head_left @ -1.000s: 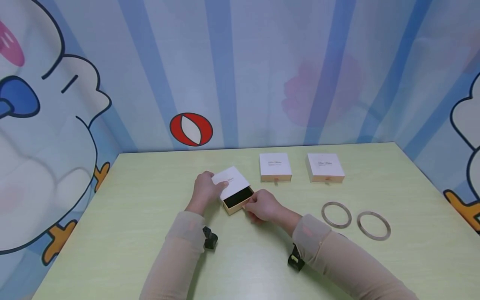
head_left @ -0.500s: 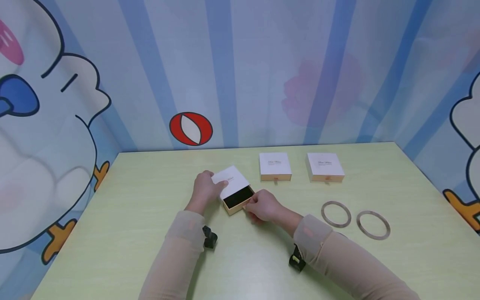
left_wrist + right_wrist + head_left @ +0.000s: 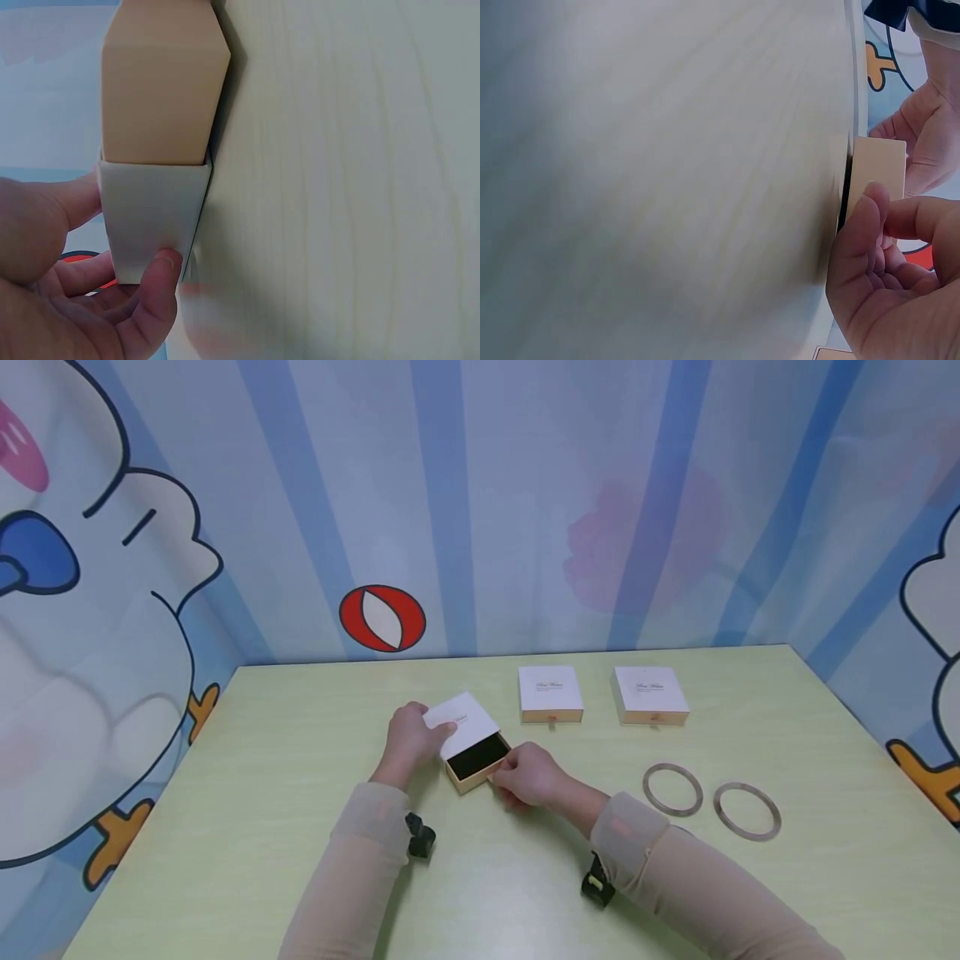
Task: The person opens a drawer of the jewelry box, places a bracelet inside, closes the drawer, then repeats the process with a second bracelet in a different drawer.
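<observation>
A small drawer-style gift box with a white sleeve (image 3: 465, 720) stands angled on the table, left of the middle. Its tan drawer (image 3: 154, 105) sticks partway out, showing a dark lining (image 3: 480, 757) inside. My left hand (image 3: 411, 739) grips the sleeve from the left, thumb on top in the head view. In the left wrist view the fingers wrap its far end and side. At the drawer's front, the thumb and index finger of my right hand (image 3: 528, 774) pinch together; the exact bit they hold is hidden. The tan drawer front (image 3: 877, 161) shows just beyond those fingertips.
Two matching white boxes, one (image 3: 551, 693) nearer the middle and one (image 3: 651, 695) farther right, stand with drawers in toward the table's back edge. Two pale rings like bangles, one left (image 3: 672, 789) and one right (image 3: 747, 811), lie beside my right forearm. A printed backdrop (image 3: 517, 527) rises behind.
The drawer has slid slightly farther out of the sleeve, and my right hand has shifted a little toward the lower right with it. My left hand and the sleeve have stayed put.
</observation>
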Available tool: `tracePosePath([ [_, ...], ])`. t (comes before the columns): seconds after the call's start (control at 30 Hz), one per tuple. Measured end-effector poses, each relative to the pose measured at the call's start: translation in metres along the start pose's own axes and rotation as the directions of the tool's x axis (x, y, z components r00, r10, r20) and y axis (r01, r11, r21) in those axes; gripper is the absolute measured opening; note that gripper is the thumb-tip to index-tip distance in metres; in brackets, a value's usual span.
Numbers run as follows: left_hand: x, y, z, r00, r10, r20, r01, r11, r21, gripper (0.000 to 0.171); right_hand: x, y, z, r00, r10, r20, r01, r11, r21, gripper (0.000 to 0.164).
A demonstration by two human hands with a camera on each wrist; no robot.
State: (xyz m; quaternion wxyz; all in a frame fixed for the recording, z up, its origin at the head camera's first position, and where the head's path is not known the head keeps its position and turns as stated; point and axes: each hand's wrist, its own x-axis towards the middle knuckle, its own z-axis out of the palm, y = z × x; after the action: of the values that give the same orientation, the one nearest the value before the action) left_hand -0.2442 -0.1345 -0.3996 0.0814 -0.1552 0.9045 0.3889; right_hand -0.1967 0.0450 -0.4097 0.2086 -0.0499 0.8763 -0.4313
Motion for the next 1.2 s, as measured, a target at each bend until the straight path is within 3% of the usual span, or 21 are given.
tracePosePath([
  [0.47,-0.0015,-0.0005,0.0009,0.999,0.043,-0.030,-0.043,0.999,0.011,0.059,-0.0025,0.0042,0.0004,0.999,-0.054,-0.003,0.054,0.998,-0.014,0.035],
  [1.2,-0.0015,-0.0009,0.0007,0.999,0.037,-0.021,-0.037,0.999,0.010,0.059,-0.0075,0.0062,0.0003,0.999,-0.044,0.006,0.044,0.999,0.026,0.034],
])
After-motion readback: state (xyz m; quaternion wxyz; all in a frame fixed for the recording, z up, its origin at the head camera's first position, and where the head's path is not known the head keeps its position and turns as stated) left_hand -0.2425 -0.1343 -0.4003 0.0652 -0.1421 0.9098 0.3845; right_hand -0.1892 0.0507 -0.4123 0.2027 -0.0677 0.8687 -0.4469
